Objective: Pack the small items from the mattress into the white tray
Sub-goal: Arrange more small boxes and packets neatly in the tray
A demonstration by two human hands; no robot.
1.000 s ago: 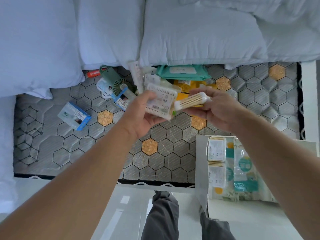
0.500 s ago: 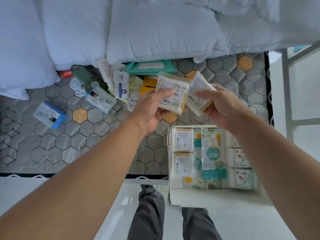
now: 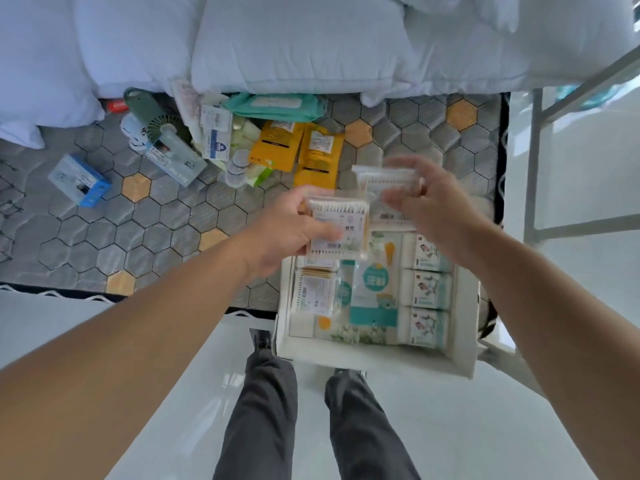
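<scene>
My left hand [image 3: 287,230] grips a clear box of cotton swabs [image 3: 341,226] over the far left corner of the white tray [image 3: 374,358]. My right hand [image 3: 433,206] pinches a second swab box [image 3: 384,180] above the tray's far edge. Inside the tray lie more swab boxes [image 3: 311,292], a teal-printed pouch [image 3: 374,296] and a column of tissue packs [image 3: 429,289]. On the mattress [image 3: 166,223] remain two yellow pouches [image 3: 318,154], a teal wipes pack [image 3: 277,105], a green fan [image 3: 156,123], a blue box [image 3: 81,181] and several small packets.
White pillows and a duvet [image 3: 294,43] line the far side of the mattress. A white metal frame [image 3: 540,161] stands to the right. The tray overhangs the mattress's near edge above the glossy white floor [image 3: 450,427], where my legs [image 3: 263,410] stand.
Both hands have carried their swab boxes from over the mattress pile towards me and down to the tray. The view has swung right, bringing the whole tray into sight.
</scene>
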